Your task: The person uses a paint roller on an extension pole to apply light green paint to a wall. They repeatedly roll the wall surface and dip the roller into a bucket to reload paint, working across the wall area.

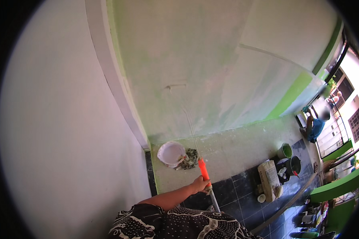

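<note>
My left hand [201,184] is closed around the orange grip of an extension pole [203,171]. The pole runs up to a paint roller [177,86] whose sleeve is against the pale, unevenly painted wall [209,68], where green patches show. Its lower end reaches down beside my patterned shirt. My right hand is out of view. Past the grip, at the foot of the wall, a white round tub [171,154] holds whitish paint, and a crumpled, stained cloth [190,159] lies against it.
A paper sack [269,180], a small white cup [261,198], a bucket with green inside [285,151] and a dark bucket [293,165] stand on dark tiles. A person in blue [315,127] crouches at the far right. A smooth wall [62,119] rises close on the left.
</note>
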The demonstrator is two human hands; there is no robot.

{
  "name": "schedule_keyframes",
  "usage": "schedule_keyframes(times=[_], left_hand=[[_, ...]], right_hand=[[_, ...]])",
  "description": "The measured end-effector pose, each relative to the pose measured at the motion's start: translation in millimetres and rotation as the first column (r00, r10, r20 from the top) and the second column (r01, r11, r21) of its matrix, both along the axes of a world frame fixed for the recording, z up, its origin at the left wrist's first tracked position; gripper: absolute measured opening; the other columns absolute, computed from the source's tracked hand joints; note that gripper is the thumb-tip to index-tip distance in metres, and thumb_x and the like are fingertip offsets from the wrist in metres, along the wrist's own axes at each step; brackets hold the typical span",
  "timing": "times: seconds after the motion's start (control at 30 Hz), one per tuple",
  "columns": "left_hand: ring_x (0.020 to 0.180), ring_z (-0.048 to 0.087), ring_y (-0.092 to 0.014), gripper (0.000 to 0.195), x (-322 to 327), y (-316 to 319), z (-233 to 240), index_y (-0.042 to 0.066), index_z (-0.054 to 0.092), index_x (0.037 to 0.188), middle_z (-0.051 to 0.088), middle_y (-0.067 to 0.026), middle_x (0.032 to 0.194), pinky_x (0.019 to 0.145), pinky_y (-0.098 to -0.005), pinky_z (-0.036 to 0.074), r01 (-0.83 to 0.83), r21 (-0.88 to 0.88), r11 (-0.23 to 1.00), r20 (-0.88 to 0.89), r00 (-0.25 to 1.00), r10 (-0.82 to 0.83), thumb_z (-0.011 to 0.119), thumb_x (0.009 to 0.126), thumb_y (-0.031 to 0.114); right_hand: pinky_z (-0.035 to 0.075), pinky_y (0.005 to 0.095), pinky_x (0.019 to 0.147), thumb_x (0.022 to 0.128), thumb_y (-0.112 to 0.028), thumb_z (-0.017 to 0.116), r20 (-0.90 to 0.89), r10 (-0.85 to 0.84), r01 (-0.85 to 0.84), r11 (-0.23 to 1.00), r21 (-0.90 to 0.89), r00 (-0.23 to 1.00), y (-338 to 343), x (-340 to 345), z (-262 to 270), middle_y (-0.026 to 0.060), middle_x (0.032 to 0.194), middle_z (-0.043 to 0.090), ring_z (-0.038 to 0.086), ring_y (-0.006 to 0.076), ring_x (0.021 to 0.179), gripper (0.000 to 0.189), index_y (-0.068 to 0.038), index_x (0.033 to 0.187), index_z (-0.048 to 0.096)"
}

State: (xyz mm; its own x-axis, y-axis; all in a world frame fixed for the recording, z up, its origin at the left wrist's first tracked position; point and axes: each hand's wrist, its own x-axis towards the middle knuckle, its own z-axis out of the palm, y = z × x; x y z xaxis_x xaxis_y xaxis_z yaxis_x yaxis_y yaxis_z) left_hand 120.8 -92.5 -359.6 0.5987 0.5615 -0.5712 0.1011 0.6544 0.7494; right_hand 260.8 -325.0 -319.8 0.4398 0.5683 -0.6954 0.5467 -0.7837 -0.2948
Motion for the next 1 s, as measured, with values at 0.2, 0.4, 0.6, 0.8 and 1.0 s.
schedule_keyframes(times=[0.2, 0.4, 0.6, 0.8, 1.0], left_hand=[[0.087, 0.066, -0.023, 0.039, 9.5, -14.9, 31.7, -0.001, 0.043, 0.114, 0.058, -0.014, 0.1, 0.067, -0.0372, 0.061, 0.062, 0.332, 0.941, 0.002, 0.998, -0.066, 0.058, 0.093, 0.028], [0.075, 0.066, -0.018, 0.032, 27.9, 43.6, 168.1, 0.0, 0.047, 0.109, 0.064, -0.0121, 0.088, 0.059, -0.0328, 0.054, -0.006, 0.585, 0.811, 0.157, 0.982, -0.106, 0.057, 0.094, 0.026], [0.079, 0.065, -0.018, 0.031, 54.7, 123.0, 252.0, -0.001, 0.046, 0.108, 0.06, -0.0107, 0.092, 0.062, -0.0332, 0.059, -0.06, 0.678, 0.732, 0.197, 0.975, -0.102, 0.054, 0.096, 0.026], [0.073, 0.066, -0.02, 0.033, 71.1, 119.8, 199.6, -0.002, 0.046, 0.108, 0.06, -0.0128, 0.089, 0.054, -0.0334, 0.059, -0.051, 0.593, 0.804, 0.171, 0.983, -0.064, 0.057, 0.094, 0.026], [0.067, 0.068, -0.027, 0.04, 77.0, 65.3, 73.8, -0.003, 0.042, 0.114, 0.06, -0.0166, 0.091, 0.048, -0.0361, 0.059, 0.068, 0.338, 0.939, 0.004, 0.997, -0.074, 0.059, 0.091, 0.025]], right_hand=[[0.048, 0.0408, 0.064, 0.093, -0.036, 0.055, -0.054, -0.111, 0.116, 0.99, 0.085, 0.992, -34.9, 15.5, -26.5, 0.0227, 0.077, 0.061, 0.064, 0.0336, 0.072, 0.039, 0.002, 0.087, 0.048], [0.044, 0.0409, 0.052, 0.092, -0.024, 0.057, -0.008, 0.02, -0.01, 0.749, 0.662, 1.0, 42.6, 15.9, 31.4, 0.0211, 0.062, 0.054, 0.059, 0.0373, 0.056, 0.03, 0.001, 0.08, 0.044], [0.042, 0.0465, 0.053, 0.094, -0.025, 0.056, 0.078, -0.09, 0.003, 0.676, 0.737, 0.993, 136.8, 19.1, 104.7, 0.0253, 0.064, 0.055, 0.057, 0.0462, 0.064, 0.031, 0.0, 0.08, 0.045], [0.044, 0.0507, 0.062, 0.092, -0.034, 0.057, 0.046, -0.09, 0.044, 0.798, 0.601, 0.995, 123.2, 38.9, 66.2, 0.0298, 0.073, 0.058, 0.058, 0.0504, 0.076, 0.038, 0.002, 0.083, 0.048], [0.046, 0.0484, 0.067, 0.091, -0.041, 0.056, 0.018, -0.061, 0.053, 0.955, 0.293, 0.998, 49.0, 42.1, 7.1, 0.0289, 0.077, 0.06, 0.062, 0.0459, 0.079, 0.044, 0.003, 0.087, 0.053]])
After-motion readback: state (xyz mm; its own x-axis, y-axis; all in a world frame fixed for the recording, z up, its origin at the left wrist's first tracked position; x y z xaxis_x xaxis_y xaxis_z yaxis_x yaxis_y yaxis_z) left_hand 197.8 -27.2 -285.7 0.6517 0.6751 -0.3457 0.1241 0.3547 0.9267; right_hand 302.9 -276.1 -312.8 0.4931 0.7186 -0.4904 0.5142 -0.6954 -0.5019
